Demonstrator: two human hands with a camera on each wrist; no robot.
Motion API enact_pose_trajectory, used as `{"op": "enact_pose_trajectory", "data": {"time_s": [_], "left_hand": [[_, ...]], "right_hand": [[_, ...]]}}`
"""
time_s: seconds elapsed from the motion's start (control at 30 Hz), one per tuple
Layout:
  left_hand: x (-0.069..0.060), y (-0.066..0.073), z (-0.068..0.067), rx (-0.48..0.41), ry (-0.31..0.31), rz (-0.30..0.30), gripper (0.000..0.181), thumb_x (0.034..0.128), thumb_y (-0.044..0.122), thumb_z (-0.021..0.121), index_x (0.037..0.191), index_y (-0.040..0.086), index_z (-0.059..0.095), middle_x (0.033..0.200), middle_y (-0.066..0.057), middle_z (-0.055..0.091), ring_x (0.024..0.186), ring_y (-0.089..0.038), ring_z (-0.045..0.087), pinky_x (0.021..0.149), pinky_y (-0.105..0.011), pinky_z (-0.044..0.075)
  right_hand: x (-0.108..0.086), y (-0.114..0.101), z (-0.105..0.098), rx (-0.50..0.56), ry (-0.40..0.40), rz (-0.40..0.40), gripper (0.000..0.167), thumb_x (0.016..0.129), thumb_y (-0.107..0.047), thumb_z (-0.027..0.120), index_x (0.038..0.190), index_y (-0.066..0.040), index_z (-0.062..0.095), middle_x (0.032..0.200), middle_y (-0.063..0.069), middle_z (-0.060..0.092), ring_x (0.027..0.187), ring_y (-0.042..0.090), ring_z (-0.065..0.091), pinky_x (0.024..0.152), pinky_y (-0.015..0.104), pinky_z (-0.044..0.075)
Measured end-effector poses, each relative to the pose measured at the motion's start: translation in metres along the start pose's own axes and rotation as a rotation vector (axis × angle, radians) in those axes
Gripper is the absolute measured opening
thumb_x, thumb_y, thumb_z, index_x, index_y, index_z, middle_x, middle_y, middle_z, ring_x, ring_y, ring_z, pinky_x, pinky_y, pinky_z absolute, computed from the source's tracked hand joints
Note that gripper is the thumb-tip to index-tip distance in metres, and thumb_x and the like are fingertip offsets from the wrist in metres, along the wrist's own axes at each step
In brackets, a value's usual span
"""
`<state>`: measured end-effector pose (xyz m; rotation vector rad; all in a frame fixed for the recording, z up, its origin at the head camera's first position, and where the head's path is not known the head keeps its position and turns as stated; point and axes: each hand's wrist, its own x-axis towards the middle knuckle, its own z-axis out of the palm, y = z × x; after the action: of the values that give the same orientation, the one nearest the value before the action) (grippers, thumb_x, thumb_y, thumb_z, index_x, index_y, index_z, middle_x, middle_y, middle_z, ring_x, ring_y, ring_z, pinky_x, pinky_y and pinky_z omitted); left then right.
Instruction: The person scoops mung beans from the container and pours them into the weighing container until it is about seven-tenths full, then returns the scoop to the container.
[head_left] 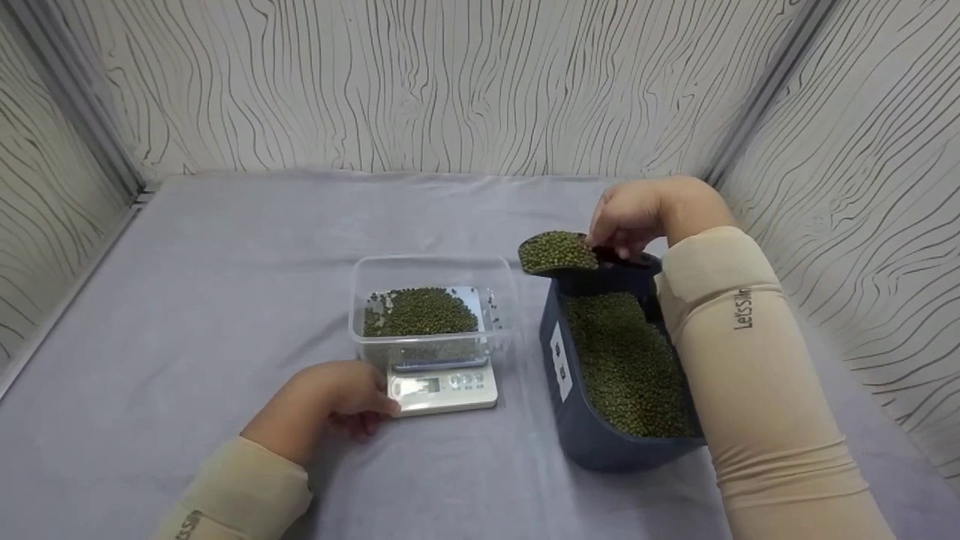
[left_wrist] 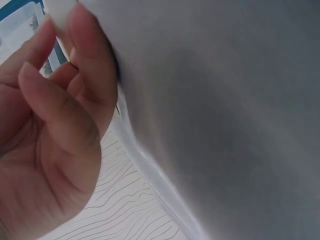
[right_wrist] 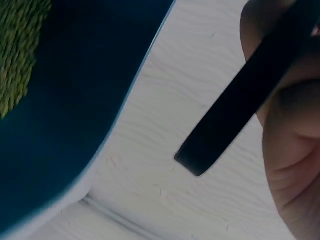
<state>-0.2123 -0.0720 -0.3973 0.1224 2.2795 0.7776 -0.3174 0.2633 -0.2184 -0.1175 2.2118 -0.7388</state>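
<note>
My right hand grips the dark handle of a scoop heaped with green mung beans. The scoop hangs over the far left rim of a deep blue bin, which holds many more mung beans. On a white kitchen scale stands a clear plastic container with a smaller mound of beans. With thumb and finger, my left hand pinches the scale's near left corner; its fingers show at the edge in the left wrist view. Glare blurs the scale's display.
A pale grey cloth covers the table. Wood-grain patterned panels stand behind it and on both sides, with grey metal posts at the corners. The bin has a white label on its left side.
</note>
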Motion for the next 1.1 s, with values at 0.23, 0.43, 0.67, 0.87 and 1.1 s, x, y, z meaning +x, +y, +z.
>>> {"op": "enact_pose_trajectory", "data": {"time_s": [0.23,0.43,0.67,0.87,1.1], "left_hand": [[0.0,0.002,-0.002,0.024,-0.013,0.003,0.023,0.0856,0.026,0.063,0.075,0.006,0.061,0.064,-0.006,0.064,0.053,-0.013,0.057,0.047,-0.024,0.043],[0.0,0.002,-0.001,0.02,-0.016,-0.004,0.025,0.0858,0.026,0.063,0.073,0.005,0.062,0.062,-0.006,0.063,0.051,-0.013,0.056,0.047,-0.024,0.043],[-0.001,0.001,-0.002,0.042,-0.004,0.004,0.024,0.0854,0.026,0.064,0.073,0.005,0.061,0.062,-0.006,0.064,0.052,-0.013,0.058,0.046,-0.024,0.042],[0.001,0.0,-0.002,0.059,-0.006,0.014,0.024,0.0853,0.026,0.064,0.073,0.006,0.061,0.062,-0.006,0.065,0.052,-0.013,0.059,0.046,-0.023,0.04],[0.0,0.0,-0.003,0.099,-0.006,0.014,0.026,0.0852,0.028,0.063,0.071,0.006,0.063,0.062,-0.005,0.065,0.052,-0.012,0.057,0.046,-0.024,0.039]], "right_hand": [[0.014,-0.016,0.009,-0.015,0.013,-0.013,0.032,0.091,-0.009,0.049,0.059,-0.01,0.056,0.053,0.0,0.054,0.045,0.009,0.048,0.049,0.022,0.041],[0.025,-0.022,0.015,-0.025,0.019,0.0,0.027,0.091,-0.01,0.05,0.065,-0.009,0.057,0.057,0.001,0.057,0.047,0.009,0.05,0.049,0.022,0.042],[0.035,-0.03,0.024,-0.107,0.046,0.055,0.013,0.089,-0.009,0.05,0.08,-0.003,0.057,0.06,0.002,0.055,0.05,0.008,0.05,0.048,0.02,0.04],[0.041,-0.036,0.033,-0.217,0.071,0.065,0.015,0.091,-0.012,0.05,0.081,-0.002,0.057,0.059,0.001,0.052,0.05,0.007,0.05,0.048,0.019,0.04],[0.043,-0.044,0.042,-0.294,0.092,0.054,0.018,0.092,-0.014,0.05,0.08,-0.003,0.059,0.058,0.0,0.051,0.049,0.008,0.05,0.049,0.019,0.039]]}}
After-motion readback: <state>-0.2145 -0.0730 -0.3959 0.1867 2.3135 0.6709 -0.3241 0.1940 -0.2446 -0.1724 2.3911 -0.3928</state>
